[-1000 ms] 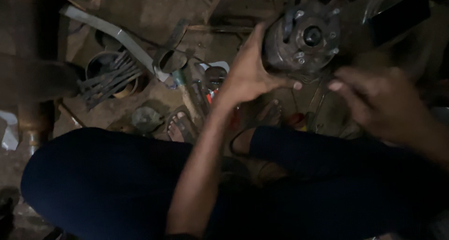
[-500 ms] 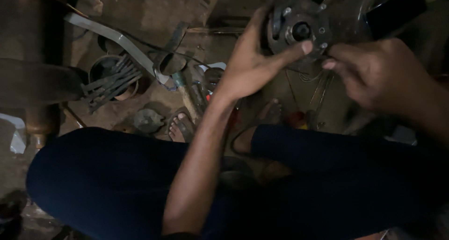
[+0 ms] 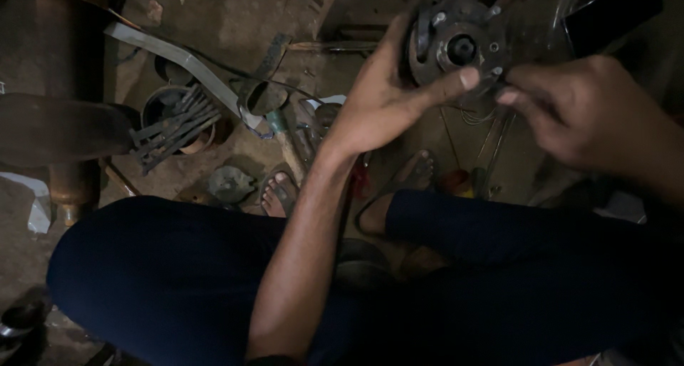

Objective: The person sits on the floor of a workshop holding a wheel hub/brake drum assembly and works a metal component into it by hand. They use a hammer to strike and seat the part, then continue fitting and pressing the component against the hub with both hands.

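Left grip [image 3: 381,99] clasps round metal hub [image 3: 456,45], thumb across its face. Right grip [image 3: 577,113] touches hub rim with pinched fingertips [image 3: 507,95]. Person sits cross-legged on floor [image 3: 235,9]; can of metal rods [image 3: 174,120] lies well left.

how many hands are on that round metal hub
2. The left hand grips the round metal hub from its left side, thumb across its face. The right hand is at its lower right edge, fingertips touching. No other hands show.

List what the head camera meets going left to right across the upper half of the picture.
Dark metal cylinder → tin of metal rods → left hand → round metal hub → right hand.
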